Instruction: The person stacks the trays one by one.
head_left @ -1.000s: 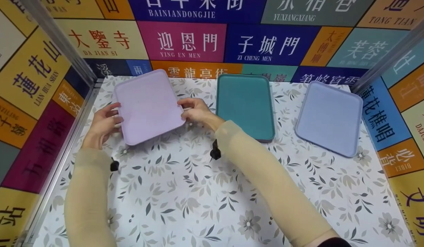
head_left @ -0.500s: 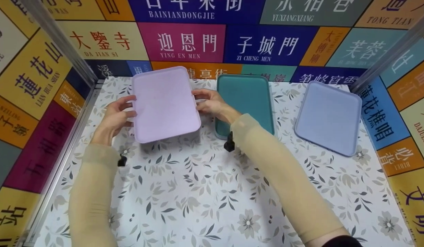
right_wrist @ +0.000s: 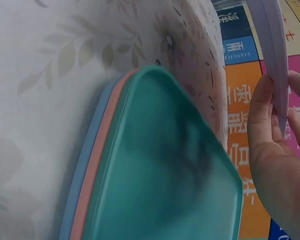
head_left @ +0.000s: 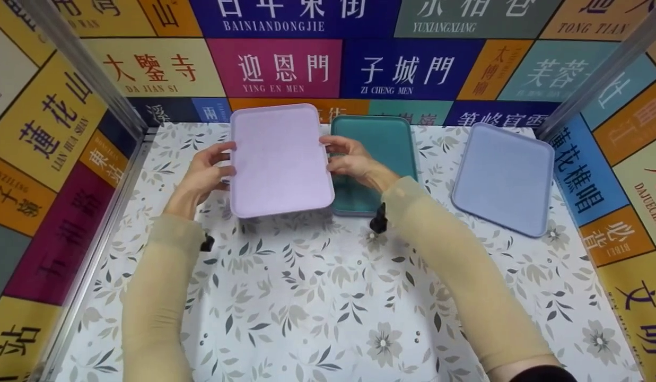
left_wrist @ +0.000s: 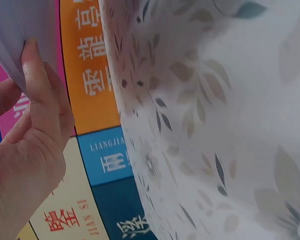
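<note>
Both hands hold a lilac tray (head_left: pixel 281 159) by its two long sides, raised above the table in the head view. My left hand (head_left: pixel 207 168) pinches its left rim, and my right hand (head_left: pixel 355 160) pinches its right rim. In the right wrist view the tray's edge (right_wrist: pixel 274 47) sits between thumb and fingers. A green tray (head_left: pixel 391 143) lies partly behind the lilac tray and right hand. Below it in the right wrist view are a pink tray (right_wrist: pixel 92 182) and a blue tray (right_wrist: pixel 85 155), stacked.
A periwinkle tray (head_left: pixel 504 180) lies at an angle on the table's right side. The tabletop (head_left: pixel 290 297) has a white leaf-and-flower covering. Panels with large characters (head_left: pixel 274 69) stand behind and at both sides, joined by metal corner posts.
Both hands have carried the lilac tray to the right, from the table's left side to beside the green tray, which it now slightly overlaps. The tray has turned straighter.
</note>
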### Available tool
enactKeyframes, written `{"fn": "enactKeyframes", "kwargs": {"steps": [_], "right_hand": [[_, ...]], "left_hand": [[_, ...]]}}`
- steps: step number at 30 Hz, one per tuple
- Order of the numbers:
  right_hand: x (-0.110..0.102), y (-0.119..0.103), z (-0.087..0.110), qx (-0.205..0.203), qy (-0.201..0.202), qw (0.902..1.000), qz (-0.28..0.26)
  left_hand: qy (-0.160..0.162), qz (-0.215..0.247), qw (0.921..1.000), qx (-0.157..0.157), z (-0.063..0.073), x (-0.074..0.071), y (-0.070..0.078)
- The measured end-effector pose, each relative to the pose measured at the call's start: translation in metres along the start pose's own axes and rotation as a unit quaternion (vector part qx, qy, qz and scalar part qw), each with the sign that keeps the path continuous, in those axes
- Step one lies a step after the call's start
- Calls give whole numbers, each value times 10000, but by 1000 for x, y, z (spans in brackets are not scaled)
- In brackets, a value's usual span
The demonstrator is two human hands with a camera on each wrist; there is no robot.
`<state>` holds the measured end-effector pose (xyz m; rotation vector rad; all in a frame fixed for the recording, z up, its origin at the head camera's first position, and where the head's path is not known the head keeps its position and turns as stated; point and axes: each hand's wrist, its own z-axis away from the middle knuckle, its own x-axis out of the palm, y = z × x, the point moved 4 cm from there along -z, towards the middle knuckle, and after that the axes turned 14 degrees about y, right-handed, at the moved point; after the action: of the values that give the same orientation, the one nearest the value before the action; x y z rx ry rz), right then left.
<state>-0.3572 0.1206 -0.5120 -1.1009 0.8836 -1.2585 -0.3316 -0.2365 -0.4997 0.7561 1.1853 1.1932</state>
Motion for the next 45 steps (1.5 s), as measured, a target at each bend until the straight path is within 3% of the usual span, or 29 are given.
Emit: {"fn": "enactKeyframes", "kwargs": {"steps": [12,21,28,32,38,42,45], "right_hand": [[-63,2,14,-277,260,9986,-360],[-114,6,29,-357,499,9978,-253],[-153,6,42,-469,773,9959,-10],[-171,7,46,-475,910,9947,101],[-188,13,48,-358,1101,9917,566],[-194,19,45,-306,1257,9863,1019],[-197,23,43,-294,1342,9830,1217]], "left_hand": [[-359,124,9991,203,-15,60,20],[-742,275,9965,270,-19,112,33],[-638,320,9953,658,-19,155,43],[-595,289,9954,697,-17,179,46],[-502,59,9971,576,-13,203,47],[-430,-434,9963,607,-13,215,47],[-352,-932,9926,700,-23,225,42]]}}
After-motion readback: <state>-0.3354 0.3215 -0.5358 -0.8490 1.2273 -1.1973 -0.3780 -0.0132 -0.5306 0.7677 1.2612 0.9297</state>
